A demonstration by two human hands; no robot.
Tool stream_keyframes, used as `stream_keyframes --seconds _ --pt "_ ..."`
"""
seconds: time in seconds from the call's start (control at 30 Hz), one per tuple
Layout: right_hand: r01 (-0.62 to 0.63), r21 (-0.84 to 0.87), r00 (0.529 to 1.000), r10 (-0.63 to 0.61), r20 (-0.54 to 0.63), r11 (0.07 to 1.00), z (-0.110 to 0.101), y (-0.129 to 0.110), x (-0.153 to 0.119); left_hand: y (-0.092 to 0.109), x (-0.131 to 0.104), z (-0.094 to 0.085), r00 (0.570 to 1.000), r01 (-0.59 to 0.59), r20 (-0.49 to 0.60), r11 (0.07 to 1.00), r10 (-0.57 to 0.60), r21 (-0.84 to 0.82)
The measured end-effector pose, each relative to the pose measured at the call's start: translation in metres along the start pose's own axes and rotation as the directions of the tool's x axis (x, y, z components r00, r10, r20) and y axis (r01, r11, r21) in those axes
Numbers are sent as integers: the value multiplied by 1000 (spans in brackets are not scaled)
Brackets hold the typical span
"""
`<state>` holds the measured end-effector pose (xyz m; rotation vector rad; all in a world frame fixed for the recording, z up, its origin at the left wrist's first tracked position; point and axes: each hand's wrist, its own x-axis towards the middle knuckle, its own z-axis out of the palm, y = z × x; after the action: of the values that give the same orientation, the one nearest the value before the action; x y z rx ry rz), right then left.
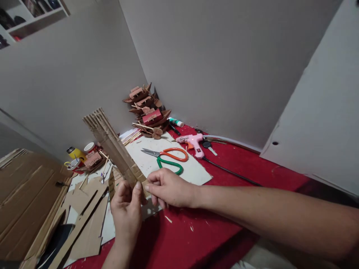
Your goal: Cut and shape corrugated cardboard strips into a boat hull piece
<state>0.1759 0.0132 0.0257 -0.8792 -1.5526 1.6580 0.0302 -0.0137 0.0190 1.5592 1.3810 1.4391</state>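
A long strip of folded corrugated cardboard rises at a slant above the table, its ridged end up and to the left. My left hand grips its lower end, thumb pressed on the front. At the same end, my right hand pinches the cardboard's right edge between thumb and fingers. Just beyond my right hand lie scissors with one orange and one green handle, resting on a white sheet. Farther back is a pink glue gun with an orange trigger.
Several small model boats stand in the back corner. Cardboard pieces lie at left beside a large cardboard box. Cups and a yellow container sit behind them. A black cord crosses the red tabletop. Grey walls rise behind.
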Motion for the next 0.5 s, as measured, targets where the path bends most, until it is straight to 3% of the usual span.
stream_keyframes --seconds 0.1,0.17,0.23,0.33,0.5 --pt "0 15 998 -1 58 1000 -4 -1 1 4 -1 1 991 137 19 988 -136 -65" --pt "-34 15 990 32 135 999 -8 -2 2 8 0 1 987 159 41 982 -155 -104" --pt "-74 3 983 73 169 997 -10 -3 4 11 0 -1 990 132 50 988 -129 -79" --pt "-55 -45 993 59 99 997 -9 1 6 7 -2 -2 996 75 39 997 -76 12" --pt "105 -281 990 -127 -63 954 -1 18 7 -15 -5 -4 992 -126 27 952 123 278"
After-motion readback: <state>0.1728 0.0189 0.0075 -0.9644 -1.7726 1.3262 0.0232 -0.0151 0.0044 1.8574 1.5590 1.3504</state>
